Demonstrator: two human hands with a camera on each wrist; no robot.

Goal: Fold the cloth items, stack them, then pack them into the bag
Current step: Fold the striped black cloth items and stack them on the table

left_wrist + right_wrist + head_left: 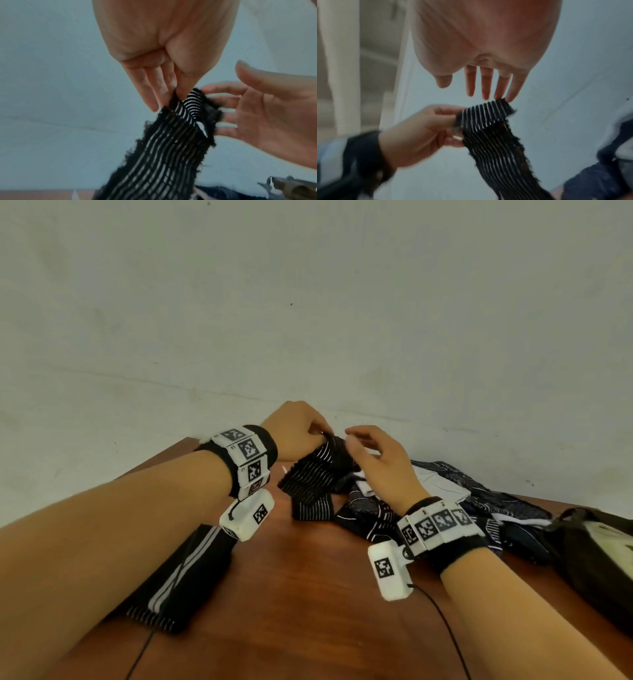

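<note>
Near the centre of the head view, the left hand (294, 429) pinches the top edge of a black cloth with thin white stripes (313, 474), thumb and fingers curled on the fabric. The cloth hangs from that pinch down to the brown wooden table (308, 594), where its lower part lies crumpled. In the left wrist view the thumb and fingertips (169, 86) clamp the frayed upper corner of the striped cloth (163, 155). The right hand (380, 463) is just to the right of it, fingers straight and spread; in the right wrist view its ring and little fingertips (511, 93) touch the far corner of the cloth's edge without gripping it, and the thumb stands apart.

At the lower left of the head view, partly under the left forearm, a folded black garment with white side stripes (185, 570) lies flat on the table. Behind and right of the right hand sits an unfolded heap of dark patterned cloths (479, 505) with a pale piece among them, hidden in part by the right wrist. A dark bag (596, 556) lies at the right edge, touching that heap. Both wrists wear black bands with white marker blocks, and thin black cables trail from them toward the lower edge. A pale wall fills the upper half.
</note>
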